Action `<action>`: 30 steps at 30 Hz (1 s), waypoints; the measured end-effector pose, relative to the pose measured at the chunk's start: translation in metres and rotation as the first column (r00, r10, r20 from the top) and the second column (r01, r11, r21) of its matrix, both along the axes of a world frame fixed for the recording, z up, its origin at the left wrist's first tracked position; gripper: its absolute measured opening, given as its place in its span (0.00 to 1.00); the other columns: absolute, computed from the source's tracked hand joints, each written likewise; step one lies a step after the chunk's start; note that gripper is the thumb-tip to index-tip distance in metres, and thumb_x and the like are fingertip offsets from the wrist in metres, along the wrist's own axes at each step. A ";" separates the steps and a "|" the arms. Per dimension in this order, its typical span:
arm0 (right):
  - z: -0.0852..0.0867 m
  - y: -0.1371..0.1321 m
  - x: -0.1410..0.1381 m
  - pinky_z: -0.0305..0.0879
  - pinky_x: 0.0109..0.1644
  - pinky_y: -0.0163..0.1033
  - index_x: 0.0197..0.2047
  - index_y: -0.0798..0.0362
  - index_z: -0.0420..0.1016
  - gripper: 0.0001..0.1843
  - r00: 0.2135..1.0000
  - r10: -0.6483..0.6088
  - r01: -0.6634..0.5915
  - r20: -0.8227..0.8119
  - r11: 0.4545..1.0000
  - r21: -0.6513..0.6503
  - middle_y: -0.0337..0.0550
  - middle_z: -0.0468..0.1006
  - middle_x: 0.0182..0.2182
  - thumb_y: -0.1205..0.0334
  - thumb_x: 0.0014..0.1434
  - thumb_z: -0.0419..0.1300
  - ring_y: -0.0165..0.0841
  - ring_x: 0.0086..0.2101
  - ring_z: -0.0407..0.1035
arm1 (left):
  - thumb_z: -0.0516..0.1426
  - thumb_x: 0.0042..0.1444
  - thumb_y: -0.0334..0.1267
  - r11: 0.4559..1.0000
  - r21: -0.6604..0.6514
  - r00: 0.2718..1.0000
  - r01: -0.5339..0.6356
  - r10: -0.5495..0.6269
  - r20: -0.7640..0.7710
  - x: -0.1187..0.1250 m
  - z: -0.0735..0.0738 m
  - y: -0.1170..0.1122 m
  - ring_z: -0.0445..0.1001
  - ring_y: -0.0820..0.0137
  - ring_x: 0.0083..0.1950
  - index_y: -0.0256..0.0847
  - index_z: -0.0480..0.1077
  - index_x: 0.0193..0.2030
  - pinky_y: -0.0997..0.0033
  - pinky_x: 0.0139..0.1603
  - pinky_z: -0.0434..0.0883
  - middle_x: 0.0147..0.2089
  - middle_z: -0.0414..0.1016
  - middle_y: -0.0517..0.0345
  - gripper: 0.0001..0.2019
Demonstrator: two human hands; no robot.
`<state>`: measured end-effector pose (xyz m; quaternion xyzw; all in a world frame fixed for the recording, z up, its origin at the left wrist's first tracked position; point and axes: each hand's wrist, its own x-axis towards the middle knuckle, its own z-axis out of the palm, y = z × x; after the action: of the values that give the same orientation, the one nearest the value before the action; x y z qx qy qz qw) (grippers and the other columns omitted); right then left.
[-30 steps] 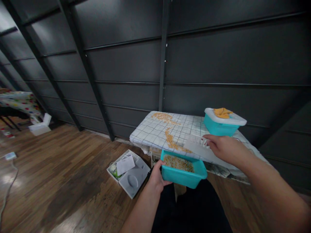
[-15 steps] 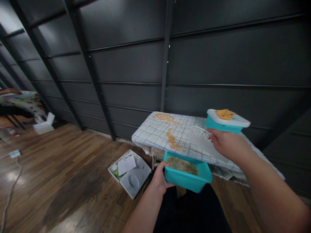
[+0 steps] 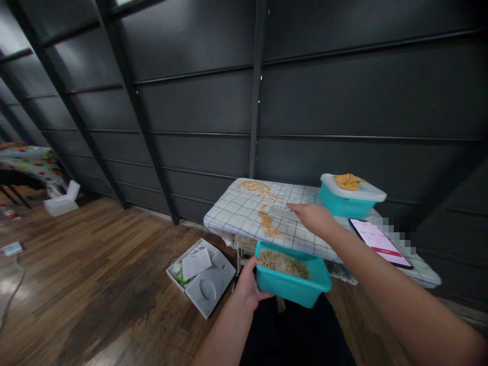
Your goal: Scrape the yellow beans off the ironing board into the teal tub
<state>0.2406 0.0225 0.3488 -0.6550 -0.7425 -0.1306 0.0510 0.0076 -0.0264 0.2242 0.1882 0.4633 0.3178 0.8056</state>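
My left hand [image 3: 249, 288] is closed on the left end of a turquoise plastic tub [image 3: 293, 288], held over my lap by the table's front edge. Mixed yellow and greenish grains [image 3: 284, 263] cover its bottom. My right hand [image 3: 310, 216] is closed on a flat, whitish translucent plastic piece with slots [image 3: 282, 211], whose exact kind I cannot make out. This piece is over the table, just right of a strip of loose yellow kernels [image 3: 267, 223]. Farther back lies a wider patch of paler kernels [image 3: 257, 188].
The table has a white checked cloth [image 3: 229, 211]. On its right are a lidded turquoise box [image 3: 343, 203] topped by an orange cloth [image 3: 348, 181], and a lit tablet or phone [image 3: 381, 243]. An open white box [image 3: 204, 284] stands on the floor, left; a dark panelled wall [image 3: 198, 101] rises behind.
My right hand has moved left across the table with the plastic piece, up to the kernel strip. The lit screen is now uncovered. My left hand still holds the tub.
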 end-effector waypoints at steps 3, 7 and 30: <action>-0.003 -0.010 -0.003 0.73 0.55 0.47 0.65 0.50 0.74 0.26 0.998 0.047 -0.047 -0.045 0.999 -0.005 0.51 0.78 0.57 0.68 0.69 0.47 0.44 0.52 0.77 | 0.53 0.58 0.45 1.000 0.004 1.000 -0.004 0.004 0.001 -0.005 0.000 -0.001 0.78 0.58 0.44 0.41 0.72 0.51 0.50 0.50 0.74 0.43 0.81 0.51 0.18; 0.002 -0.035 -0.010 0.74 0.54 0.49 0.64 0.50 0.75 0.25 0.996 0.089 -0.090 -0.031 0.996 -0.015 0.50 0.79 0.57 0.67 0.69 0.47 0.45 0.52 0.77 | 0.53 0.57 0.44 1.000 0.010 1.000 -0.012 0.012 0.014 -0.009 -0.001 -0.002 0.78 0.59 0.43 0.41 0.73 0.52 0.51 0.48 0.75 0.43 0.81 0.50 0.19; 0.009 -0.087 0.004 0.76 0.54 0.46 0.57 0.49 0.81 0.21 0.971 0.194 -0.198 -0.137 0.980 -0.013 0.46 0.81 0.53 0.62 0.66 0.53 0.43 0.49 0.79 | 0.53 0.56 0.44 1.000 -0.009 0.999 -0.028 0.028 -0.020 -0.014 0.001 0.001 0.77 0.60 0.39 0.40 0.74 0.46 0.54 0.47 0.74 0.38 0.79 0.52 0.16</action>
<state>0.2441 -0.0648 0.3574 -0.5864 -0.8001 -0.0705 0.1053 -0.0067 -0.0255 0.2249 0.1814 0.4755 0.3250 0.7971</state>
